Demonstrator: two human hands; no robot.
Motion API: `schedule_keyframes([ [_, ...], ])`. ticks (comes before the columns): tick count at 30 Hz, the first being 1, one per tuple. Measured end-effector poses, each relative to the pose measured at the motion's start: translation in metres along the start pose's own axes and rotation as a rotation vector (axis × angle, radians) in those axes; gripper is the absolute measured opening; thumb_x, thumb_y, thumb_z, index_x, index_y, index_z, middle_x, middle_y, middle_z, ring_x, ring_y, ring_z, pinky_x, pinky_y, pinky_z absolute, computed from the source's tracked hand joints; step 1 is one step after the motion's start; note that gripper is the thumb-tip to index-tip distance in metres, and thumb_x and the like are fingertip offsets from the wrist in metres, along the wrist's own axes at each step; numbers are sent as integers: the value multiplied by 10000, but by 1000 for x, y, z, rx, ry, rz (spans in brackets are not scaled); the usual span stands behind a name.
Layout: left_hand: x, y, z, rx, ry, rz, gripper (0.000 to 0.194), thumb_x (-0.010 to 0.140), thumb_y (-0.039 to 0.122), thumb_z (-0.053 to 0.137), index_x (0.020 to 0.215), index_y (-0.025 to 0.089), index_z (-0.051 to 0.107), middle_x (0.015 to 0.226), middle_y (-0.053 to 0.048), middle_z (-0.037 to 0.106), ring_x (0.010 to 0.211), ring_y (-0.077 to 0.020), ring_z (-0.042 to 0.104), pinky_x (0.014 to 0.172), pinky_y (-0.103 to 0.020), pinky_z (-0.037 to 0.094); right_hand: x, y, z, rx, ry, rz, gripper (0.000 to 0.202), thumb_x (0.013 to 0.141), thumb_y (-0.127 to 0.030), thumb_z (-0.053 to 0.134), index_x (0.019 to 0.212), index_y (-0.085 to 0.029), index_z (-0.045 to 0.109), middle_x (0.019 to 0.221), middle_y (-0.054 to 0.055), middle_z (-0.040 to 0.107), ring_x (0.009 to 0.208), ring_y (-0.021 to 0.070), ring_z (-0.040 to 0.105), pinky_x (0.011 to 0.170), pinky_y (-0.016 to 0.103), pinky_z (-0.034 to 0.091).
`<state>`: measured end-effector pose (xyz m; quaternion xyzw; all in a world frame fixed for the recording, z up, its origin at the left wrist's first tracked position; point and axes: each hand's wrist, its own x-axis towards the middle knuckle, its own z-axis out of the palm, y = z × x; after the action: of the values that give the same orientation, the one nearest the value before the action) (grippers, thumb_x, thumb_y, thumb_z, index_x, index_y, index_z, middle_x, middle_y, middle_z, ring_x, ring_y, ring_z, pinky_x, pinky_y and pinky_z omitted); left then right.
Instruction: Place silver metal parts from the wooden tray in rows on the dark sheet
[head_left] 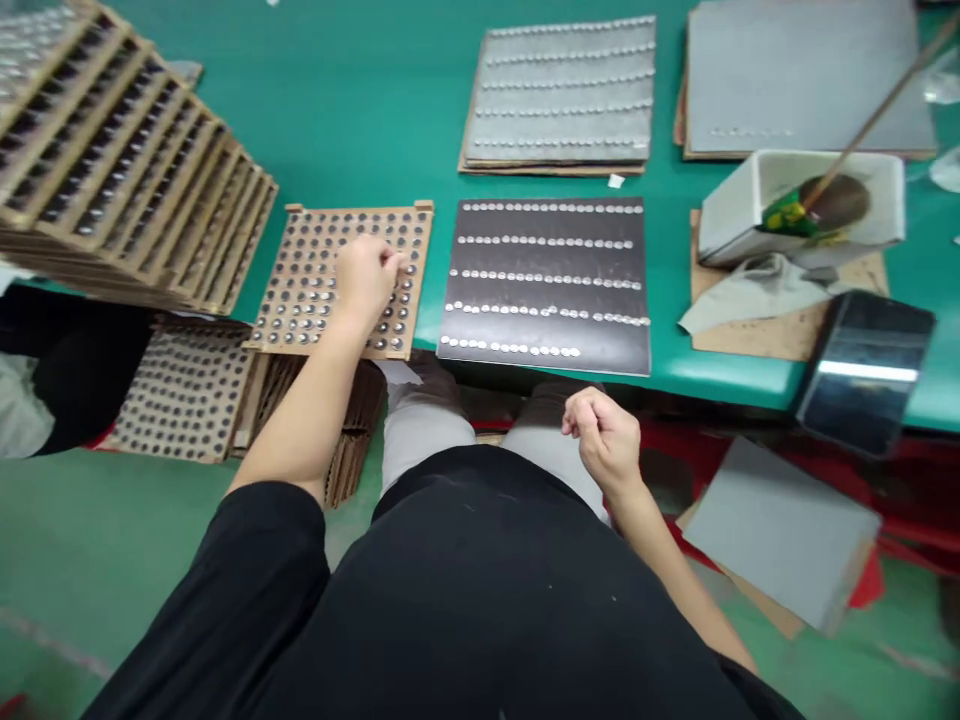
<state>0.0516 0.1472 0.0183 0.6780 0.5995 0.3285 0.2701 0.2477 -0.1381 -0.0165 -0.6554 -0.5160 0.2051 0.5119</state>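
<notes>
Spreading out beyond both your hands, one green table carries most of what you see. To the left of your left hand rises one stack, its layers too blurred to count firmly. Directly under that hand lies one tray; one dark board sits just to the hand's right, across a narrow strip of table. The board's longer side and its rows run left to right, away from that hand. Your left hand is the nearer to the tray; your right hand is off the board's near edge, towards its right corner (well apart from the tray). Your left fingertips are drawn together; whether they pinch anything, I cannot tell. Your right fingers are folded in, nothing showing between them.

You have three grey sheets in sight: two beyond your right hand, one lower to its right. Ahead and right of that hand come one white box, one phone, one rag and one stick. Smallest are the discs: five rows on the board, many more in the tray.
</notes>
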Motion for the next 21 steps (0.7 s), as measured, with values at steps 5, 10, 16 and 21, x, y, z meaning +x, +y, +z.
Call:
schedule_keyframes([
  [5,-62,21,-6,-220,68,281,239,741,244,780,562,193,629,564,31,528,579,-101,446,597,-287,330,24,8,-14,-138,166,-102,316,853,-376,641,572,-231,637,627,11,693,620,163,653,620,308,511],
  [10,-132,37,1,-368,-250,371,37,738,207,736,711,192,715,696,-17,650,639,-116,552,584,-264,419,49,19,-10,-359,200,16,90,767,-293,735,722,-218,713,698,6,687,583,127,567,595,286,463],
  [16,-170,42,22,-552,-498,108,180,725,241,735,591,157,648,599,-3,581,577,-97,506,550,-236,400,51,13,-6,-259,200,4,114,775,-204,684,671,-230,724,664,-10,676,578,119,551,575,286,440],
  [21,-181,52,37,-822,-745,-203,219,689,344,784,700,152,679,669,-7,589,542,-71,459,518,-220,379,32,-5,-2,131,164,-198,83,774,-196,724,760,-267,767,703,-16,740,609,126,653,566,275,524],
])
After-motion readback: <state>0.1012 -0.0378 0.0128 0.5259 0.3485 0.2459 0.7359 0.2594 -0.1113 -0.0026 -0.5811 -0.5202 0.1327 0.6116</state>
